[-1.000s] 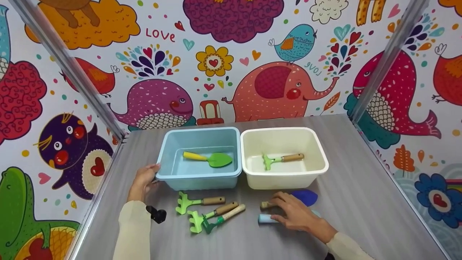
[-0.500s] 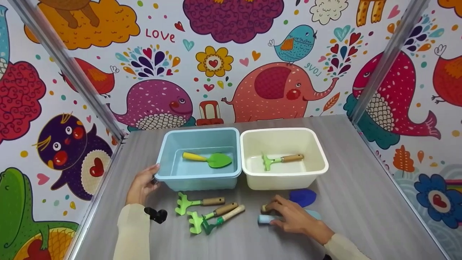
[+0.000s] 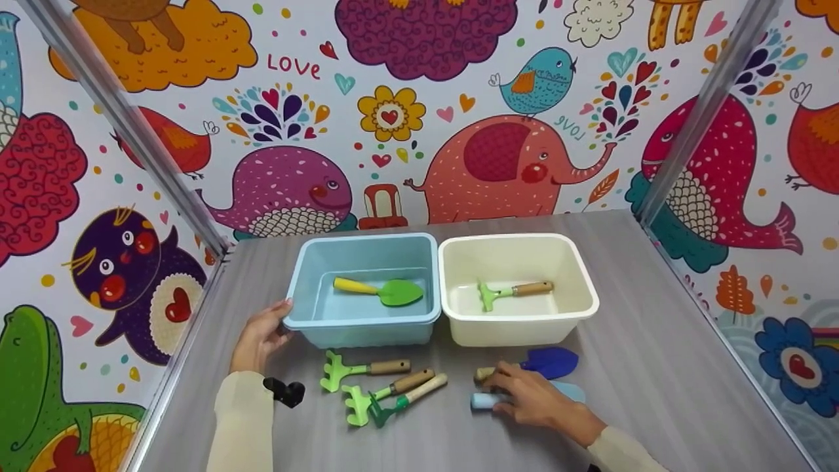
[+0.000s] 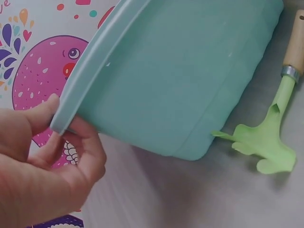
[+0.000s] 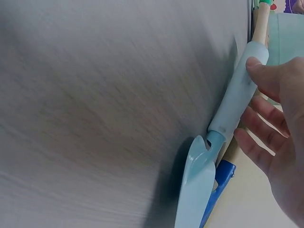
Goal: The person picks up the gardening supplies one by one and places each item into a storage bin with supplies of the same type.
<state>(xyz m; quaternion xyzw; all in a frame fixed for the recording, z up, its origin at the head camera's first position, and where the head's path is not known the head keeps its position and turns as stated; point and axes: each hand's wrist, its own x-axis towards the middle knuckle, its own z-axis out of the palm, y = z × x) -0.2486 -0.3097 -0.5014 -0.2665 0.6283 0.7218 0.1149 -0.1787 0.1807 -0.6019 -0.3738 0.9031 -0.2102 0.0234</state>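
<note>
My left hand (image 3: 262, 334) pinches the near left corner of the light blue plastic basin (image 3: 367, 322), thumb over the rim and fingers curled under it, as the left wrist view shows. In the basin lies a green trowel (image 3: 401, 293) with a yellow handle. On the table at right, my right hand (image 3: 534, 396) has its thumb on the handle of a light blue trowel (image 5: 232, 95), with fingertips along the handle's other side. Just behind, a dark blue trowel (image 3: 552, 362) with a wooden handle lies partly hidden by that hand.
Against the blue basin stands a cream basin (image 3: 518, 331) holding a small green rake (image 3: 488, 295). Two green rakes (image 3: 335, 371) (image 3: 358, 403) and a dark green tool (image 3: 387, 412) lie in front of the blue basin. Printed walls (image 3: 393, 59) border the table.
My right hand has shifted slightly toward me, its fingers lowering from the dark blue trowel's handle toward the light blue one. The left hand keeps its hold on the basin rim.
</note>
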